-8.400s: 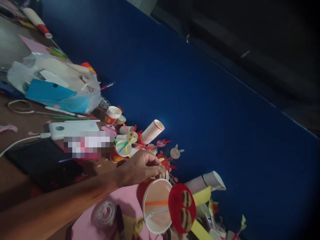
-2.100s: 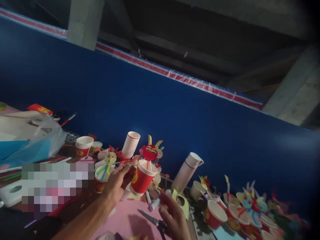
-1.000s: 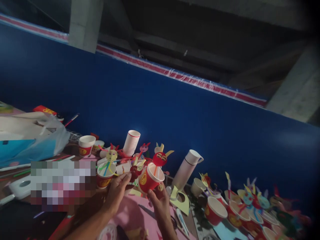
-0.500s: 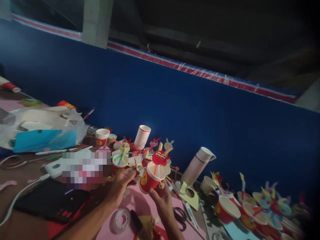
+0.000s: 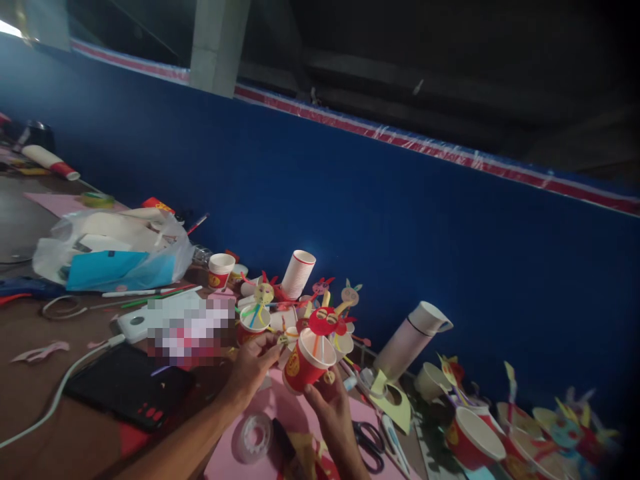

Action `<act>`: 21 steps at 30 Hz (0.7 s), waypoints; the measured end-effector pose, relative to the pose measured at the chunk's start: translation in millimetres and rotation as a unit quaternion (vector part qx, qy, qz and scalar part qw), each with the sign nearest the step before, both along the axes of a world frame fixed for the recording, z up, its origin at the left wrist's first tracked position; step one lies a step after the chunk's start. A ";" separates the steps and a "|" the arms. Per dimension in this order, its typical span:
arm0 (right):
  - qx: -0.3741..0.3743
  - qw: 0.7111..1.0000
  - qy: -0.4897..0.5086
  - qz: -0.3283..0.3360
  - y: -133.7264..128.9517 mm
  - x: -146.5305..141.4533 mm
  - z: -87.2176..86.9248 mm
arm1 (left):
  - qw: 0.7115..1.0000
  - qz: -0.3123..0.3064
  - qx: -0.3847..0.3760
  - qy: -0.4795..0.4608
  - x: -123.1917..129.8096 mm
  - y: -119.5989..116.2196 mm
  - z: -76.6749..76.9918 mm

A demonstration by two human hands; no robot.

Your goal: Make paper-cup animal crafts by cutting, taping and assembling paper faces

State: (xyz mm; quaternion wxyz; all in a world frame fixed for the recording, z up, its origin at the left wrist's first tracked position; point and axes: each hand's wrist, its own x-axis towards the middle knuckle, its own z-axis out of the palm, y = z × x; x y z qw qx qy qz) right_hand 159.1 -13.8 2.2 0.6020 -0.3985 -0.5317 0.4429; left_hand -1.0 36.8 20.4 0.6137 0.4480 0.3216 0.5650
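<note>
A red paper cup (image 5: 300, 368) with a white inside is tilted over the pink sheet (image 5: 225, 453). From its mouth rises a red paper face (image 5: 324, 321) with yellow horns, on straw-like strips. My right hand (image 5: 333, 407) grips the cup from below and the right, near a small round yellow piece (image 5: 329, 377). At the cup's left, my left hand (image 5: 257, 360) has its thumb and fingers pinched on a small yellowish piece (image 5: 284, 340). Behind it stands another cup (image 5: 253, 327) with a yellow face.
Scissors (image 5: 369, 445), a tape roll (image 5: 254, 437) and a craft knife (image 5: 395, 443) lie close to my forearms. A white bottle (image 5: 413, 340) and stacked cups (image 5: 299, 275) stand behind. Decorated cups (image 5: 474, 439) crowd the right; a phone (image 5: 127, 387) and plastic bag (image 5: 125, 247) are left.
The view has shifted left, so the surroundings appear farther right. The cup and both hands keep nearly the same arrangement.
</note>
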 end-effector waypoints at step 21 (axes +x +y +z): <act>0.029 0.998 0.051 0.019 -1.4 -0.9 1.5 | 0.999 -0.028 0.019 -0.015 -2.6 -5.6 6.3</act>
